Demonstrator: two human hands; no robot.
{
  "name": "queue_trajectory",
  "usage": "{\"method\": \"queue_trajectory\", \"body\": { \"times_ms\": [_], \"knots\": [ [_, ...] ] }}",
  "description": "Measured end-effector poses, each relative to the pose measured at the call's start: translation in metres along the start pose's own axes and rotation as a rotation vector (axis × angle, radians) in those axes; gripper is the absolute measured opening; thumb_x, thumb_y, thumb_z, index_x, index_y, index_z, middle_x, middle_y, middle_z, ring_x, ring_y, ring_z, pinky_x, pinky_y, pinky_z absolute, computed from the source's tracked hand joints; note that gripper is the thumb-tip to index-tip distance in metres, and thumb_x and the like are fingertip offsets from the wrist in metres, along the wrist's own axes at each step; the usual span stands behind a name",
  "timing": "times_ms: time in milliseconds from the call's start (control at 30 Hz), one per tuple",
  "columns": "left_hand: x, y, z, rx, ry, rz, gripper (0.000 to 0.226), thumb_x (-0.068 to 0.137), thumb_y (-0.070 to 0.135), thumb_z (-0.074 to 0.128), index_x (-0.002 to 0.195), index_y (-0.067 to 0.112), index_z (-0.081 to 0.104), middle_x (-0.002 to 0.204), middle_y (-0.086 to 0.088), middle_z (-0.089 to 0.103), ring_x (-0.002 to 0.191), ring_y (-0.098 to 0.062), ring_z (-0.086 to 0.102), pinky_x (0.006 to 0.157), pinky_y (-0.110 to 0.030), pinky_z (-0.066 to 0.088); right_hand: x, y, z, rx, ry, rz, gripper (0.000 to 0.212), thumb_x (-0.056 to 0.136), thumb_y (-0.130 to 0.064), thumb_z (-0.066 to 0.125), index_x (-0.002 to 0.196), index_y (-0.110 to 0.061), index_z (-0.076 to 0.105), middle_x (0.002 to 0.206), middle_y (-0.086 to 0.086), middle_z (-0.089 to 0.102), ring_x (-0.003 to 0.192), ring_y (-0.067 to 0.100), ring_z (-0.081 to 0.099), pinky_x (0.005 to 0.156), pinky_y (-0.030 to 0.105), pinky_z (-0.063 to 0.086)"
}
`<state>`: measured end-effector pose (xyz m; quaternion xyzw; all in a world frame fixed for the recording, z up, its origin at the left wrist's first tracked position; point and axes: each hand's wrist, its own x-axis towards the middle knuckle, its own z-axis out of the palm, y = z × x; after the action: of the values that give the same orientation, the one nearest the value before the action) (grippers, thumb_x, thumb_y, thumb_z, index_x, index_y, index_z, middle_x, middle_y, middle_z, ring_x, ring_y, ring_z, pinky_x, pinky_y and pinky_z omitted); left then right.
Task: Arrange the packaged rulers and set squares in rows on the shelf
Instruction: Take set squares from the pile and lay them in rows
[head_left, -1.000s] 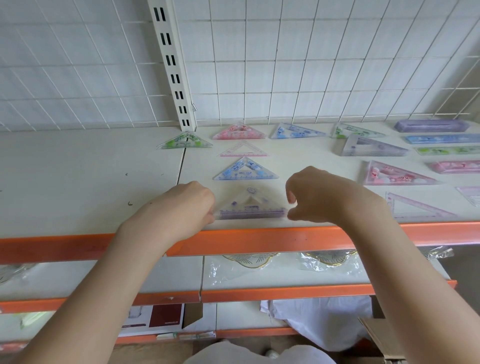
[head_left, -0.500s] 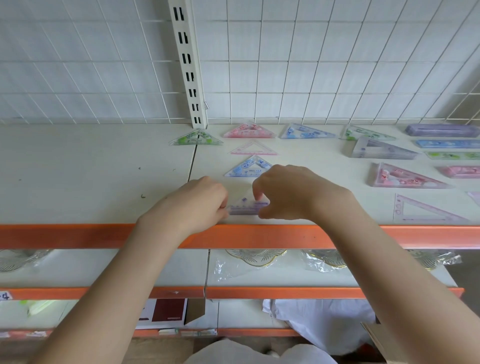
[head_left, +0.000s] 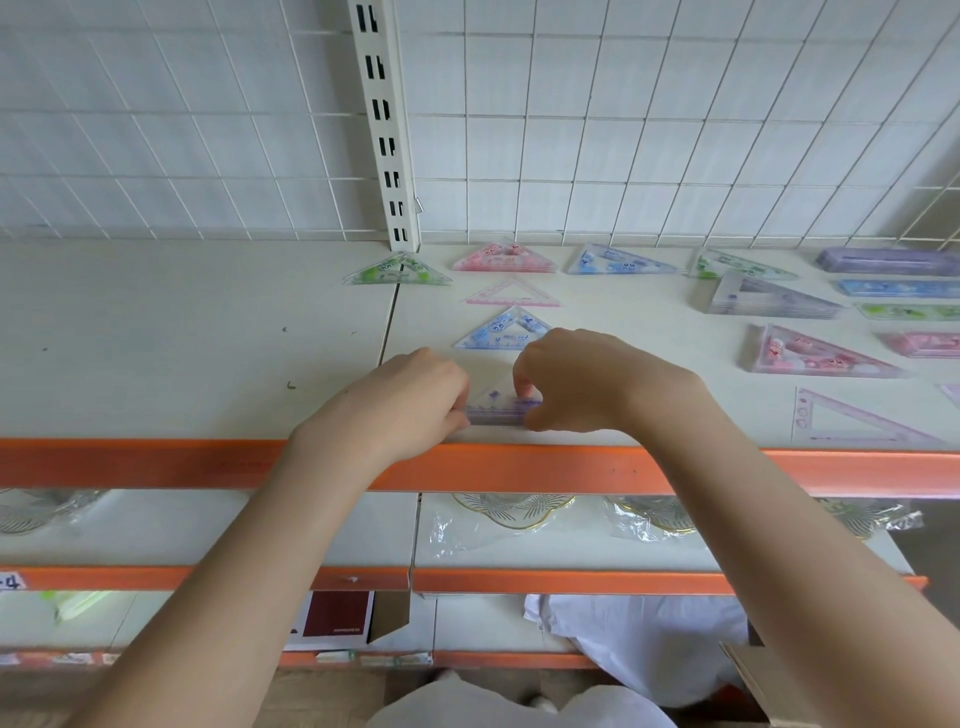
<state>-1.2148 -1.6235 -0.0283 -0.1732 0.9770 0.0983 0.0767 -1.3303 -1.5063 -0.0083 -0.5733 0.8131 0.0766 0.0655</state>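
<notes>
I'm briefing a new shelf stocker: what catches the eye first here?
Both hands, left hand and right hand, pinch a purple set square at the shelf's front edge. Behind it, a blue set square and a pink one line up toward the wire grid wall.

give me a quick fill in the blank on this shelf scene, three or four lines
1. Both hands, the left hand and the right hand, hold a ____ set square at the shelf's front.
2. The front lip of the shelf is coloured ____.
3. Just behind the held one lies a ____ set square.
4. The set square at the foot of the slotted upright is ____.

Missing words: purple; orange; blue; green
</notes>
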Motion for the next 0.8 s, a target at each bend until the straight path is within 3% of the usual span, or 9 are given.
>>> {"method": "queue_trajectory", "body": {
  "times_ms": [600,800],
  "knots": [
    [0.0009,-0.0018,0.0026,-0.015,0.012,0.0,0.014,0.089,0.028,0.06,0.089,0.015,0.065,0.088,-0.008,0.057,0.088,-0.03,0.058,0.076,-0.037,0.049,-0.0007,0.0024,0.0017,0.042,-0.026,-0.01,0.025,0.087,-0.026,0.055,0.107,-0.014,0.064,0.098,0.002,0.057,0.091,0.025,0.055,0.066,0.028,0.038],
    [-0.0006,-0.0009,0.002,-0.032,0.019,-0.013,0.015,0.089,0.027,0.059,0.086,0.013,0.065,0.086,-0.008,0.06,0.086,-0.03,0.059,0.075,-0.036,0.049,-0.0065,0.0085,-0.0007,0.138,0.012,-0.011,0.037,0.082,-0.04,0.065,0.113,-0.022,0.062,0.088,-0.005,0.045,0.1,0.02,0.05,0.072,0.029,0.039]
  ]
}}
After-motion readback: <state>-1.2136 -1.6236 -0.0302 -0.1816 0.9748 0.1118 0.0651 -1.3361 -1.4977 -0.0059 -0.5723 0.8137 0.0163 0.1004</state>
